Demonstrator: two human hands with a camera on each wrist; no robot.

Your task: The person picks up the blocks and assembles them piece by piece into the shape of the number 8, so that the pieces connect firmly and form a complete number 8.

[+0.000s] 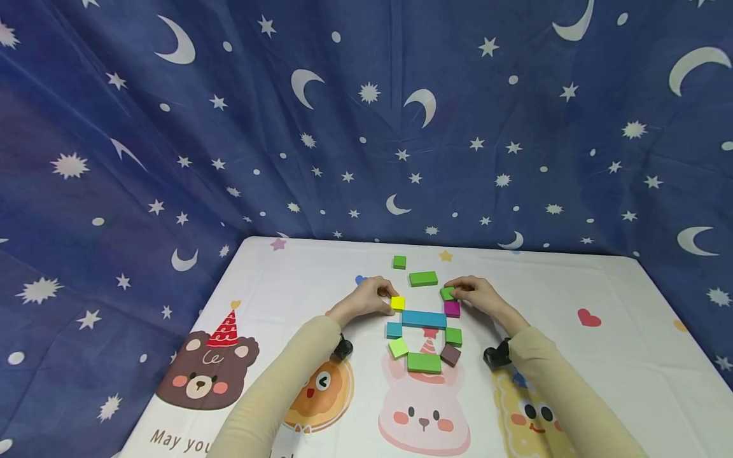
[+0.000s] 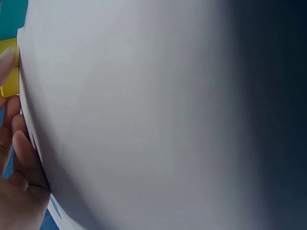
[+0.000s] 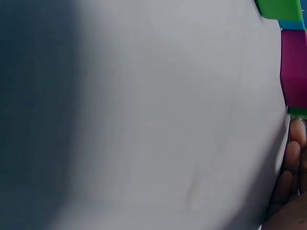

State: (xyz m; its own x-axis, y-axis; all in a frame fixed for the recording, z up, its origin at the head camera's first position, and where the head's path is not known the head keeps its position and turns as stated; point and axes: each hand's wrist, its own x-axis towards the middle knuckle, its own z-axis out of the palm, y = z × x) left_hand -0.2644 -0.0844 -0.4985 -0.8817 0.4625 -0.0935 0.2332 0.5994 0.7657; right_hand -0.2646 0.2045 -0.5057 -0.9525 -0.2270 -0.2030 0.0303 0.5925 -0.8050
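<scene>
In the head view my left hand (image 1: 369, 297) pinches a small yellow block (image 1: 397, 303) at the upper left corner of a ring of blocks. The left wrist view has the thumb on that yellow block (image 2: 9, 72) and the fingertips at its end. Across from it, my right hand (image 1: 480, 296) holds a small green block (image 1: 447, 294) just behind a magenta block (image 1: 452, 310). Between the hands lies a long blue block (image 1: 424, 319). In the right wrist view the fingertips meet the green block's edge (image 3: 297, 113), and most of that block is cut off.
Nearer me lie a small blue block (image 1: 394, 330), a lime block (image 1: 398, 348), a green cube (image 1: 453, 337), a brown block (image 1: 450, 355) and a long green block (image 1: 424, 363). Behind are another long green block (image 1: 423, 278) and a green cube (image 1: 399, 262). A white printed cloth (image 1: 572, 286) covers the table.
</scene>
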